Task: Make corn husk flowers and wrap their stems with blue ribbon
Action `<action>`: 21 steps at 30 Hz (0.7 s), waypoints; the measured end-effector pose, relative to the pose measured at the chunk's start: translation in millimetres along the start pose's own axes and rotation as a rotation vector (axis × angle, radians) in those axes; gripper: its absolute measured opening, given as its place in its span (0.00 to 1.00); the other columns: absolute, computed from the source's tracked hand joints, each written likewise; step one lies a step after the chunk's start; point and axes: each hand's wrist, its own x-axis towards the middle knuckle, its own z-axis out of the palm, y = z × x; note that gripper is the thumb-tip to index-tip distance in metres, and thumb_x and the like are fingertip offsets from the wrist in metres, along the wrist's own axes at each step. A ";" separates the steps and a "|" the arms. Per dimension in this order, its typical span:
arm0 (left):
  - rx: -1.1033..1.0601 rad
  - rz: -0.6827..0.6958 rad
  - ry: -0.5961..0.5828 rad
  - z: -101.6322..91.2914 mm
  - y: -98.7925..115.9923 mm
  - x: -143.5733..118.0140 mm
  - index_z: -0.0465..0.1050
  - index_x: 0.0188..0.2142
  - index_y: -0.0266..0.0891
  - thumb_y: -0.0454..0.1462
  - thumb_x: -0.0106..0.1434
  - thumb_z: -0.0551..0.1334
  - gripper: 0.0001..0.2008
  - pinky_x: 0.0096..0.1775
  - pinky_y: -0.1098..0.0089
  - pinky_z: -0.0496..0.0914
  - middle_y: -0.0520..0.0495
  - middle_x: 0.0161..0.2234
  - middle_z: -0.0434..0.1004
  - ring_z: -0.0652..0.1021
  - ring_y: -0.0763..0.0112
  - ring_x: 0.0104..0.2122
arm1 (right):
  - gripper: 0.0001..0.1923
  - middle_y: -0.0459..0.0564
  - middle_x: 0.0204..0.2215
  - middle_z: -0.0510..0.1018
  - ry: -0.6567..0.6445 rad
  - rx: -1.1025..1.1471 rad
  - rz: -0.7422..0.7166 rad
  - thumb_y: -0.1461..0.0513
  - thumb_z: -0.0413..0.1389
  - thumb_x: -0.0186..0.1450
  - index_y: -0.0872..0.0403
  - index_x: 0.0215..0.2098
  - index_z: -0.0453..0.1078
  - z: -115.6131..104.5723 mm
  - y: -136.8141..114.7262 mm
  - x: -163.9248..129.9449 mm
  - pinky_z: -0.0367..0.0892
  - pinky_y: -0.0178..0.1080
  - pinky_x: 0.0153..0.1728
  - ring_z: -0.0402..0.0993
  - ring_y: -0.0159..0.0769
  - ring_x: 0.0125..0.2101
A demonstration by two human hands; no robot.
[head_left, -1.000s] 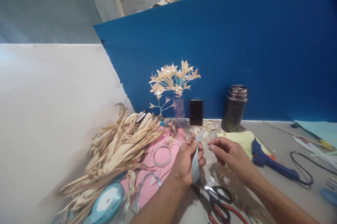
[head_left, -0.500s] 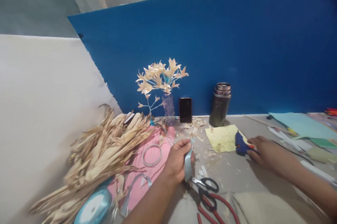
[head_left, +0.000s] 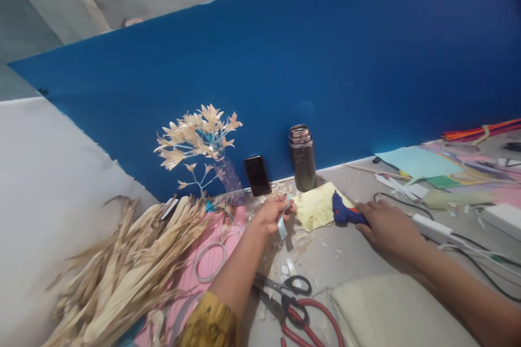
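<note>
- Ribbon strip (head_left: 281, 226), pale blue, hangs pinched between thumb and fingers of the left hand (head_left: 272, 212), near the desk's (head_left: 358, 260) middle.
- Right hand (head_left: 386, 226) lies closed over the blue glue gun's (head_left: 344, 214) handle at 3 o'clock of the strip; nozzle rests by the yellow paper (head_left: 315, 208).
- No glue shows on the strip, so joining looks undone.
- Finished husk flowers (head_left: 195, 132) stand in a vase at 10 o'clock; loose husks (head_left: 122, 271) remain unused at 8 o'clock.

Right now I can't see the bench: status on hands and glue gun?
Left hand pinching pale blue ribbon strip. Right hand gripping blue glue gun on table. Scissors lie nearer, clear of both.
</note>
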 end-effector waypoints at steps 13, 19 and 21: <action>0.004 0.001 -0.028 -10.9 -12.6 32.2 0.63 0.37 0.36 0.26 0.56 0.66 0.14 0.17 0.79 0.62 0.44 0.40 0.76 0.83 0.64 0.29 | 0.19 0.62 0.40 0.79 0.054 0.208 -0.033 0.59 0.44 0.72 0.57 0.52 0.72 10.1 14.2 1.9 0.61 0.46 0.42 0.72 0.51 0.40; -0.013 0.024 -0.036 -12.4 -10.2 31.5 0.64 0.34 0.35 0.25 0.57 0.64 0.10 0.16 0.79 0.60 0.43 0.39 0.76 0.81 0.69 0.26 | 0.18 0.60 0.35 0.80 0.282 0.564 0.347 0.51 0.48 0.67 0.54 0.41 0.73 -15.9 40.5 5.2 0.65 0.45 0.39 0.76 0.53 0.38; -0.024 0.048 -0.031 -11.3 -8.8 29.2 0.65 0.32 0.35 0.25 0.57 0.65 0.10 0.16 0.81 0.56 0.45 0.35 0.76 0.78 0.75 0.23 | 0.18 0.55 0.31 0.79 0.339 0.804 0.390 0.47 0.52 0.65 0.51 0.39 0.73 -22.4 41.4 2.1 0.66 0.44 0.33 0.77 0.51 0.35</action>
